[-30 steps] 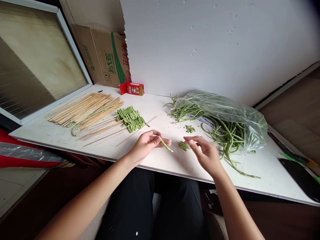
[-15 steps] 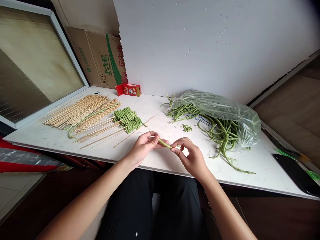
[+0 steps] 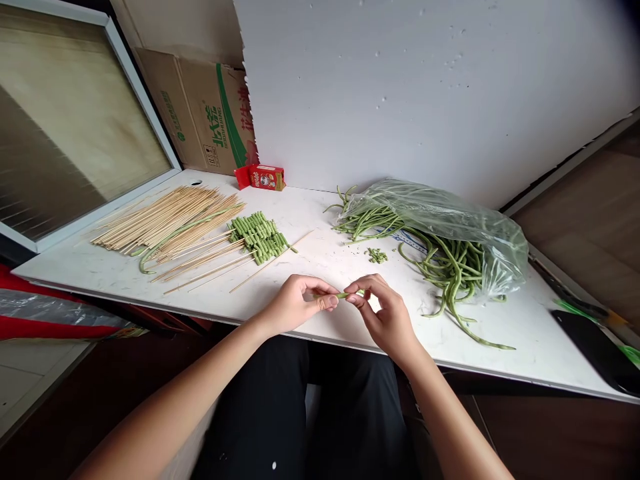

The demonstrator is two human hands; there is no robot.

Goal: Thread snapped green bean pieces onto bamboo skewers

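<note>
Between my two hands is a green bean, mostly covered by fingers. My left hand is closed on its left part, thumb against the fingers. At its right part, my right hand pinches it between thumb and fingertips. Both hands hover just over the front of the white table. To the left lie bean pieces threaded in rows on skewers. A single skewer lies apart beside them. Behind my right hand is a small heap of bean scraps.
Many bare bamboo skewers lie at left with a long bean across them. At right, long beans spill from a clear plastic bag. A red box, a cardboard carton and a black phone are around.
My left hand has slid right along the bean, its thumb now close to my right fingertips. Less of the bean shows between the hands. The view has shifted slightly.
</note>
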